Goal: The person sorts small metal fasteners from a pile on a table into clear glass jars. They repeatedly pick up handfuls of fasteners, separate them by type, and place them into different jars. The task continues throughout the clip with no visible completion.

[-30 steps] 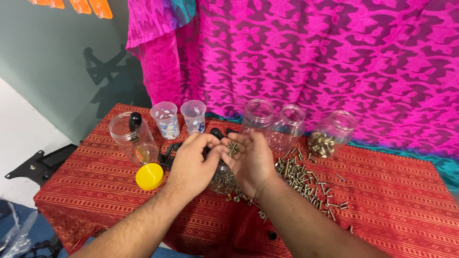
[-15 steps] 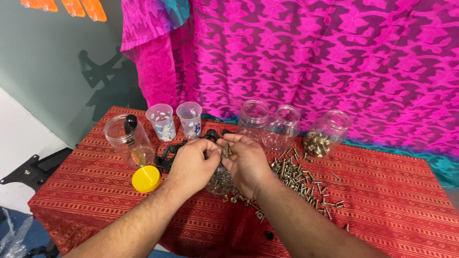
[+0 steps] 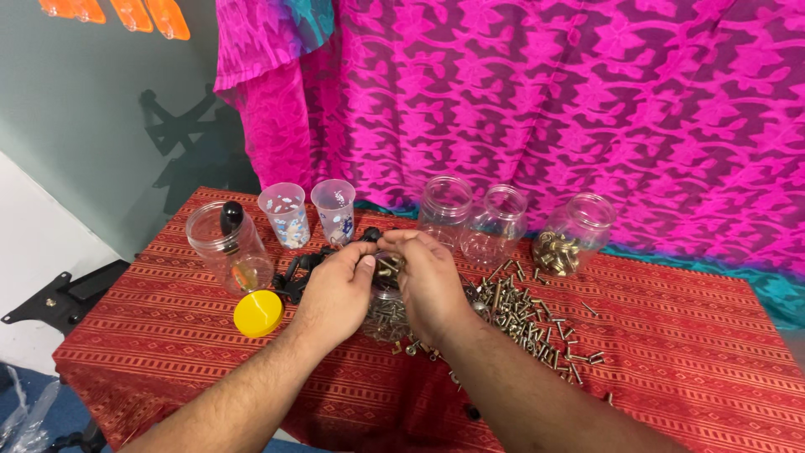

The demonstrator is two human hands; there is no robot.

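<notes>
Red patterned cloth, pink drape behind. Left hand [image 3: 335, 289] and right hand [image 3: 428, 281] meet over a clear jar [image 3: 386, 315], fingers pinched on brass screws [image 3: 387, 267] (count unclear). Keep the pinch directly above the jar's mouth. Loose screws [image 3: 528, 323] lie right of the jar, yellow lid [image 3: 257, 313] left.

A cloth-covered table against a draped wall

A bright pink patterned fabric [image 3: 545, 109] hangs as a backdrop across most of the view, with a strip of teal cloth [image 3: 755, 281] showing along its lower right edge. To the left stands a grey-green wall [image 3: 92, 126] with orange shapes [image 3: 117, 13] at its top and a white panel [image 3: 42, 243] below. The table carries a red woven tablecloth [image 3: 688, 361]. Light is even and soft.
</notes>
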